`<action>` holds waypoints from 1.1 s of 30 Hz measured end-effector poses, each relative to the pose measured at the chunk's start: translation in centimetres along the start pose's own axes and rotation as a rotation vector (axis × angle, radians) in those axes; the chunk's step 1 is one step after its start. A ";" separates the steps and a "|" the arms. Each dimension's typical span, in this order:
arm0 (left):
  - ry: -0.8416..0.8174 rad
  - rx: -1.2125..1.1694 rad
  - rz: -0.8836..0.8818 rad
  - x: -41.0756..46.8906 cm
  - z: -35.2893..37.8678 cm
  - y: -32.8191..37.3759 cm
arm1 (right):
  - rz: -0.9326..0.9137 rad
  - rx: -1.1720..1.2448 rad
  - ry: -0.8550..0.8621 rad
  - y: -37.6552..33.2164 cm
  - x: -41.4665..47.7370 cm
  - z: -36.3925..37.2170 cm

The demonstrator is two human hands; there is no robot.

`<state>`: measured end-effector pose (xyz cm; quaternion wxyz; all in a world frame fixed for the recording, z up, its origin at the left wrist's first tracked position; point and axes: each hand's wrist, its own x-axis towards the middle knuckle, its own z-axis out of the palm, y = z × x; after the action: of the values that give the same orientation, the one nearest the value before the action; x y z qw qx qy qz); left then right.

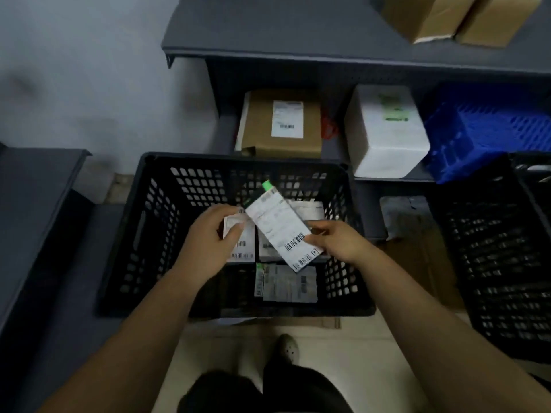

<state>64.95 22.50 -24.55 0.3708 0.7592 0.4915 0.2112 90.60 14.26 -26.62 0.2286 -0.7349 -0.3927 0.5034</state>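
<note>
- Dark trousers (268, 391) and a grey perforated clog (287, 348) fill the bottom edge, standing on a pale floor.
- Both bare forearms reach forward from there into a black perforated plastic crate (143, 234) set on the floor ahead.
- Right hand (337, 241): thumb and fingers pinch the lower end of a long white cardboard carton (280, 228) with a green end and a barcode, right beside that barcode.
- That carton is tilted, green end up and away, and held above the crate's contents between the two hands.
- Left hand (213, 234): curled round a small white labelled box (240, 242) at the crate's left middle, thumb across its top; the long carton's upper left edge lies just beside this thumb.
- Hands are apart, each clamped on its own box.
- Lower in the crate lies a flat grey-white printed pack (286, 283), close to the near wall.
- Behind the crate, a low grey metal shelf (298, 64) holds a brown cardboard parcel (280, 126) with a white label, a white wrapped box (387, 132) and a blue plastic basket (483, 132).
- Another black crate (492, 263) stands at the right.
</note>
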 end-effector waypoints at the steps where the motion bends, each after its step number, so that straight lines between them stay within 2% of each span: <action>1: -0.005 0.016 -0.014 0.0 0.4 -0.8 | 0.014 -0.084 -0.030 0.6 0.7 0.2; 5: -0.052 0.059 -0.099 0.2 1.8 -3.7 | 0.108 -0.377 -0.220 3.0 3.0 1.9; 9: -0.146 0.040 -0.139 0.5 3.0 -5.6 | 0.171 -0.564 -0.283 5.3 4.8 4.2; 14: -0.165 -0.010 -0.174 0.8 3.5 -6.4 | 0.218 -0.657 -0.224 7.5 6.9 6.3; 21: -0.188 -0.040 -0.116 0.7 3.3 -7.0 | 0.254 -0.703 -0.068 7.5 6.2 5.8; 24: -0.186 -0.028 -0.065 0.3 2.6 -6.8 | 0.171 -0.582 0.045 5.6 4.1 4.8; 28: -0.185 -0.014 -0.018 -0.8 -0.2 -4.7 | -0.050 -0.412 0.152 0.3 -0.3 4.1; 33: 0.027 0.018 0.055 -4.5 -7.8 0.6 | -0.405 -0.418 0.206 -9.1 -6.4 4.4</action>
<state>58.02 21.08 -18.97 0.3515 0.7727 0.4772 0.2273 82.18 14.21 -18.12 0.2066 -0.7199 -0.6012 0.2788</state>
